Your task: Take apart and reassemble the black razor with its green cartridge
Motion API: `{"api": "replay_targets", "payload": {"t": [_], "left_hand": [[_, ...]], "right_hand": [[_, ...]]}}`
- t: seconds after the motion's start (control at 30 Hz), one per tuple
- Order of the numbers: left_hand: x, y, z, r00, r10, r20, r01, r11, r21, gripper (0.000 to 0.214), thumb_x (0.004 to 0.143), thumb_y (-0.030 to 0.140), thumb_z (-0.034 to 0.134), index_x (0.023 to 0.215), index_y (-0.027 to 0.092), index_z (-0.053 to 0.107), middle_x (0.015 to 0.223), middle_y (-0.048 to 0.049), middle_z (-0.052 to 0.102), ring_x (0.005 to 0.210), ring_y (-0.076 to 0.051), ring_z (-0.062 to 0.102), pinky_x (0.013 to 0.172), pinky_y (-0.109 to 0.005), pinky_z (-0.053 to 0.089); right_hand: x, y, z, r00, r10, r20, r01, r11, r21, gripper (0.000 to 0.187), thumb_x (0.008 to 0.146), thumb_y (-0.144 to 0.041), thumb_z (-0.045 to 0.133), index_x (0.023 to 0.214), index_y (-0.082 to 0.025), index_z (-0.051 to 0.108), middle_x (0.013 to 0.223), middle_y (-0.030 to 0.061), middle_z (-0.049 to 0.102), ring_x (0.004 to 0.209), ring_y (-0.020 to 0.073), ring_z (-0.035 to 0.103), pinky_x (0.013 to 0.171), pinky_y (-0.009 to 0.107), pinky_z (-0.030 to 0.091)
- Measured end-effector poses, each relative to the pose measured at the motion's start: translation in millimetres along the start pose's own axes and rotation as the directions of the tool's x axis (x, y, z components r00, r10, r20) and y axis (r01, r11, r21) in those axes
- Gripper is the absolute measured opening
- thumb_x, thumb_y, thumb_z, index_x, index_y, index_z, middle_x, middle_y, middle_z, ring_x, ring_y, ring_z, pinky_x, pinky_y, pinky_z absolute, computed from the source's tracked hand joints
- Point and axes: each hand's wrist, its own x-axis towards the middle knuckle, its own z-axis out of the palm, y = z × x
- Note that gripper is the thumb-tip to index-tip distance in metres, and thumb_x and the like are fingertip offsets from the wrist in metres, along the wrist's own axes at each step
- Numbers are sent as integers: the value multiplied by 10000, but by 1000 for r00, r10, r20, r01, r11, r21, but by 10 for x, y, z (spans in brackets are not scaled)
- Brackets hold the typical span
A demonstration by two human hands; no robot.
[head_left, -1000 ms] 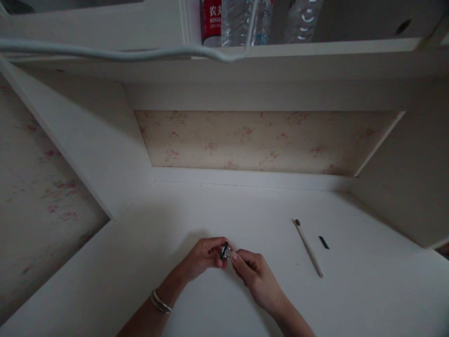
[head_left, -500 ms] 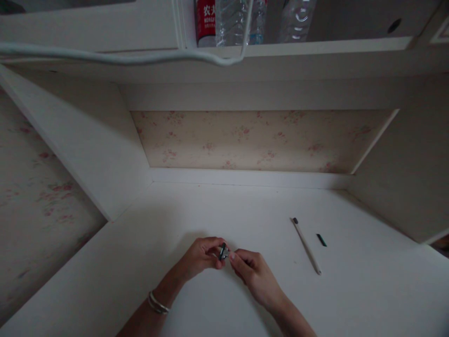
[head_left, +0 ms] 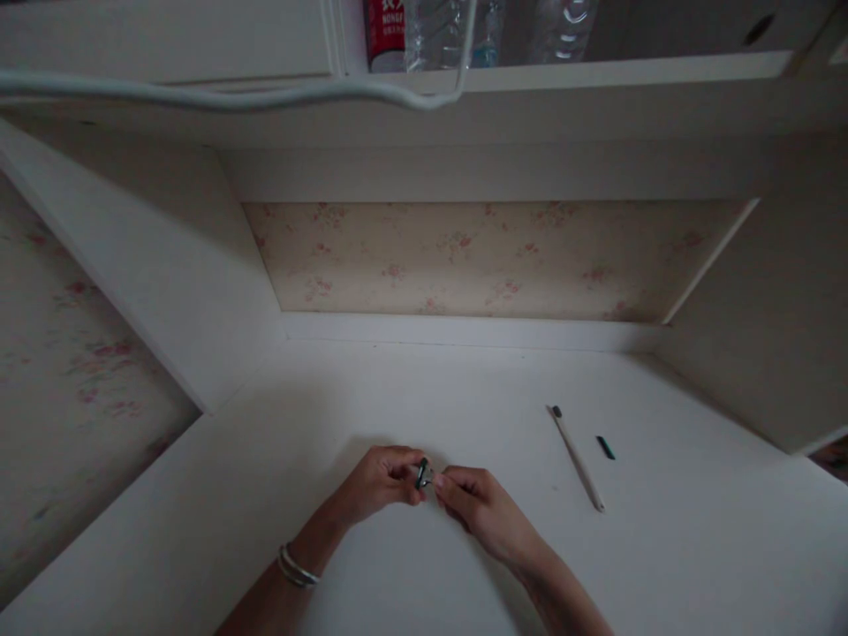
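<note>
My left hand [head_left: 379, 483] and my right hand [head_left: 478, 509] meet over the white desk [head_left: 371, 397], fingertips pinched together. Between them sits a small dark and silvery object [head_left: 422, 474], too small to name; both hands grip it. A bracelet [head_left: 296, 566] circles my left wrist. To the right on the desk lie a thin pale stick with a dark tip [head_left: 577, 458] and a small dark green piece [head_left: 605, 447], both apart from my hands.
White side panels [head_left: 165, 291] wall the desk in, with floral paper [head_left: 490, 261] at the back. A shelf above holds a red-labelled bottle [head_left: 384, 31] and clear plastic bottles [head_left: 437, 31]. A pale cable [head_left: 231, 95] hangs across the top.
The view has shifted slightly; my hands stay pinched on the small object in nearly the same place, the fingers of my right hand shifting a little.
</note>
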Motion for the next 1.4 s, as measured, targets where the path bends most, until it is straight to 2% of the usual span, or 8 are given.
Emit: {"api": "replay_targets", "payload": {"t": [0.2,0.4,0.67,0.9,1.03,1.2,1.4], "left_hand": [[1,23,-13,1000,4,-15,-4,1000,-3,332,605,290,809,850,108,678,747,-11,581,610,-96,515,544,-193,372],[-12,86,0,998,-1,66,1,1000,-6,280,633,274,792,835,112,686,758,-27,617,640,-107,537,559,-187,383],[-12,164,13,998,28,57,-28,1000,13,248,658,286,767,815,111,690,749,-33,635,649,-114,538,561,-193,376],[-18,94,-1,996,-55,73,62,993,-103,274,596,217,807,826,112,703,753,-40,660,688,-146,588,604,-223,425],[-29,88,-22,987,-92,130,105,990,-93,273,587,210,813,817,114,700,752,-36,662,706,-146,580,631,-230,423],[-35,110,-40,987,-90,131,100,993,-68,285,614,269,805,829,114,701,747,-29,651,712,-141,557,647,-230,402],[-15,90,-39,996,-45,78,52,995,-90,334,656,354,772,860,103,690,753,-31,620,717,-137,533,656,-231,387]], "right_hand": [[5,19,32,999,-6,-33,6,1000,-15,461,899,-543,467,626,-171,479,530,-58,300,481,89,243,439,236,157],[1,41,-19,996,5,90,-12,996,86,473,887,-589,466,732,-154,571,497,-79,275,454,84,201,424,232,143],[-22,1,-27,991,19,134,-26,998,52,540,878,-661,395,761,-159,557,549,-61,315,484,91,221,437,230,169],[-32,49,-61,988,27,153,-26,1000,-10,500,905,-613,398,812,-160,586,558,-66,280,488,91,209,439,226,182],[-41,46,-71,984,27,175,-20,999,-42,518,911,-615,378,850,-157,611,559,-67,282,487,90,215,447,219,203],[-36,26,-49,987,15,160,-4,998,-69,538,901,-637,370,854,-155,604,571,-60,310,489,92,246,452,217,226],[-19,13,1,996,-46,78,52,996,-71,536,917,-628,329,717,-165,513,567,-45,357,496,97,286,452,223,239]]}}
